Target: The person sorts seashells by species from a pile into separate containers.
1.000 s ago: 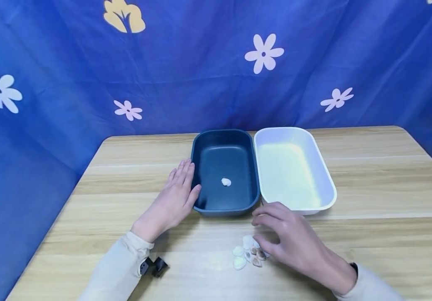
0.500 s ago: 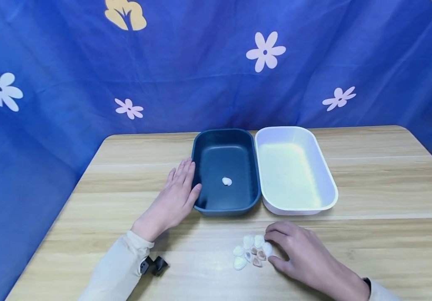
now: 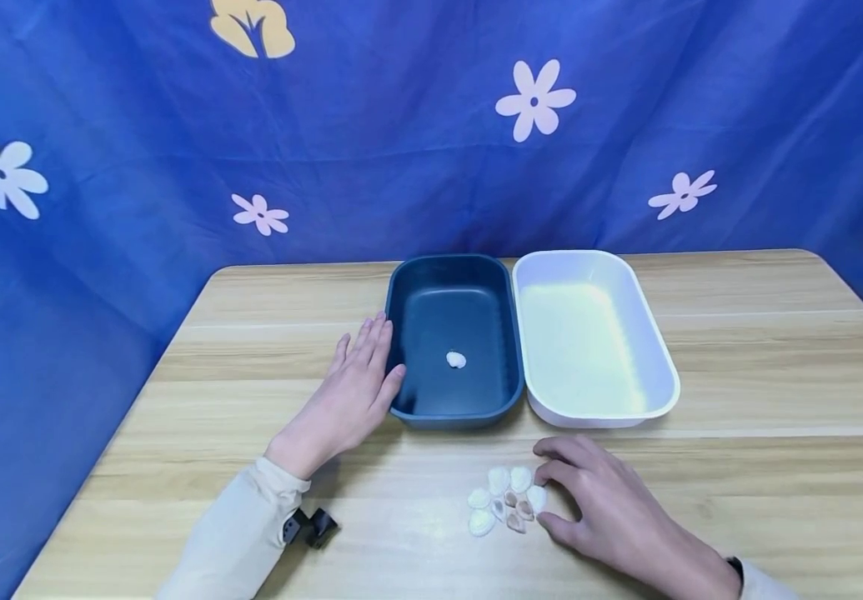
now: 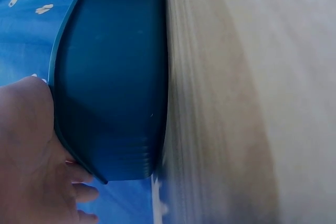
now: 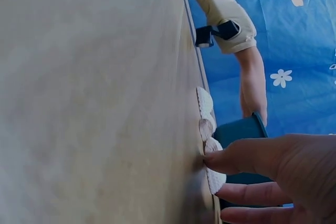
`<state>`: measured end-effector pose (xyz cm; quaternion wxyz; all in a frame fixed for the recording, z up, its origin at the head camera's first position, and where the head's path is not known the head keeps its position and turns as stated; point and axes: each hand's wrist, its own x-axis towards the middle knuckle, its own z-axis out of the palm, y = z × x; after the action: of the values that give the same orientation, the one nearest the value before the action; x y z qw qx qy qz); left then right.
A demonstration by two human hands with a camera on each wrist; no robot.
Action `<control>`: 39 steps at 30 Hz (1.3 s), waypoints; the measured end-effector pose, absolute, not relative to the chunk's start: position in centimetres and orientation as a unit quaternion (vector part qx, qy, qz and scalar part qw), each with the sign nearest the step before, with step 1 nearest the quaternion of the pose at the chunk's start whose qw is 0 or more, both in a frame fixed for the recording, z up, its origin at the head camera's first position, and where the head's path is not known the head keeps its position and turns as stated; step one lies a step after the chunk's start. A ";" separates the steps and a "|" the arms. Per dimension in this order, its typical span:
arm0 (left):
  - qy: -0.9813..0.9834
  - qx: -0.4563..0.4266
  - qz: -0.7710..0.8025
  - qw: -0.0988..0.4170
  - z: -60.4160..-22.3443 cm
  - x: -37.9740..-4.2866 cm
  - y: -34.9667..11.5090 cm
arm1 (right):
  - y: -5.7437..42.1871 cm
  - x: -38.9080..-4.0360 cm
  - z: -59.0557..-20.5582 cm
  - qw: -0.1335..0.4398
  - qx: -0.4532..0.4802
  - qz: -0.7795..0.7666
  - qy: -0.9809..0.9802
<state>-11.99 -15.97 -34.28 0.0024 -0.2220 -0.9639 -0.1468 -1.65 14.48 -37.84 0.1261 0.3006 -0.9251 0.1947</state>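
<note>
Since a second ago the right hand [image 3: 611, 512] has dropped from the trays to the shell pile [image 3: 504, 502], fingers curled, touching shells at its 3 o'clock edge. The left hand [image 3: 348, 396] stays flat, relaxed against the dark tray [image 3: 401, 333]. Wooden tabletop [image 3: 776, 375]; blue flowered cloth [image 3: 138, 125] behind.

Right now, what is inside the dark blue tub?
One small white shell lies on the floor of the dark blue tub, near the middle. The near wall hides a strip of the floor, so anything there cannot be seen.
</note>
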 end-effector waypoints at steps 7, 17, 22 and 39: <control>-0.963 -0.224 -0.150 0.008 -34.1 -12.2 -15.7 | 14.4 -1.8 -38.1 0.146 0.300 0.212 -0.918; -0.962 -0.225 -0.151 0.011 -33.9 -12.4 -15.5 | 14.6 -2.0 -38.0 0.131 0.295 0.231 -0.918; -0.962 -0.223 -0.155 0.009 -34.0 -12.4 -15.6 | 14.5 -1.9 -37.8 0.127 0.272 0.218 -0.929; -0.962 -0.221 -0.161 0.007 -34.3 -12.1 -15.8 | 13.6 -1.4 -37.3 0.139 0.325 0.262 -0.898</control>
<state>-12.07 -15.78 -34.34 0.0071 -0.2210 -0.9619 -0.1608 -1.40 13.65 -37.27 0.1395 0.3251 -0.8979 0.2620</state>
